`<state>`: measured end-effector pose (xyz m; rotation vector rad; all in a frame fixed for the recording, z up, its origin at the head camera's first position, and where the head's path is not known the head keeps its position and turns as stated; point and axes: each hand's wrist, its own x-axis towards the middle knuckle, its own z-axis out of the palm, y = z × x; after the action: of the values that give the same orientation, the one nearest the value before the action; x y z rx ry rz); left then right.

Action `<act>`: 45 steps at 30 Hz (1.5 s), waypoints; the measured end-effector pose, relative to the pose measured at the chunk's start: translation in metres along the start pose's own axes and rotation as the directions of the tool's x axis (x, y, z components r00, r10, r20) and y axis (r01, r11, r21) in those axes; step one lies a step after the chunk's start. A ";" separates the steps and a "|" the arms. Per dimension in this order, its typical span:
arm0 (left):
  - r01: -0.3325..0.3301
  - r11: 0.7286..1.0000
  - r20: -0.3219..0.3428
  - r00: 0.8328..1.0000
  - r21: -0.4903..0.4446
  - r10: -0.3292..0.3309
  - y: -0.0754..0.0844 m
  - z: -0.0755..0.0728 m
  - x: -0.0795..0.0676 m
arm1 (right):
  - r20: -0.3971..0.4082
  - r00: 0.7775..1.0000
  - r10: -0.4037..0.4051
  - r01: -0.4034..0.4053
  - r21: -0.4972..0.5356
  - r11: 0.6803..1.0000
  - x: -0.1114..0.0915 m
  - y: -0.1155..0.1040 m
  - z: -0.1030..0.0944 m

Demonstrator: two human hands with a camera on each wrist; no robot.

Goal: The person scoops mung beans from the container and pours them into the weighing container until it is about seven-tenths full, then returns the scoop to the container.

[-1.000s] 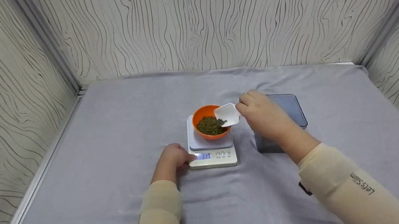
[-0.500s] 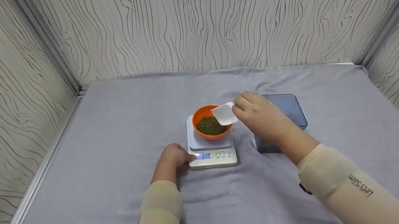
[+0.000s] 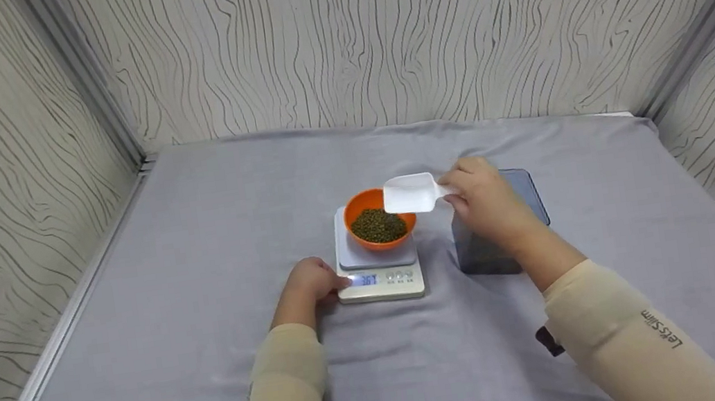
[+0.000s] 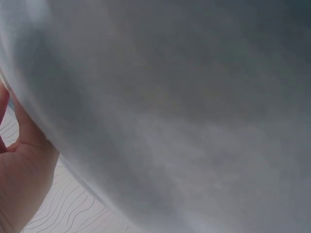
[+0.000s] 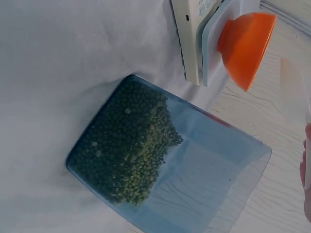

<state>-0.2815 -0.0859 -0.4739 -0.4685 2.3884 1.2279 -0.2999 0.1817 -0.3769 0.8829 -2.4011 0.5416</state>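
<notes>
Glossy plastic bowl (image 3: 359, 209), smooth translucent plastic bin (image 5: 209, 160), matt cloth (image 3: 226, 212)

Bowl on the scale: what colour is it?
The bowl is plain orange, shown best from the side in the right wrist view.

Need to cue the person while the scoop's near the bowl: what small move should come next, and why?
I'd probably have the right grip carry the white scoop toward the bluish container. The scoop looks empty, a heap of green grains already lies in the orange bowl, and the container visibly holds plenty more.
</notes>
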 end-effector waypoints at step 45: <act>0.024 1.000 0.001 1.000 0.008 -0.024 0.003 0.000 -0.003 | 0.335 0.860 0.384 -0.374 -0.095 0.922 -0.036 0.062 -0.096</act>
<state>-0.2806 -0.0843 -0.4706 -0.4929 2.3789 1.2079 -0.2871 0.2934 -0.3340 0.5210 -2.9301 0.5294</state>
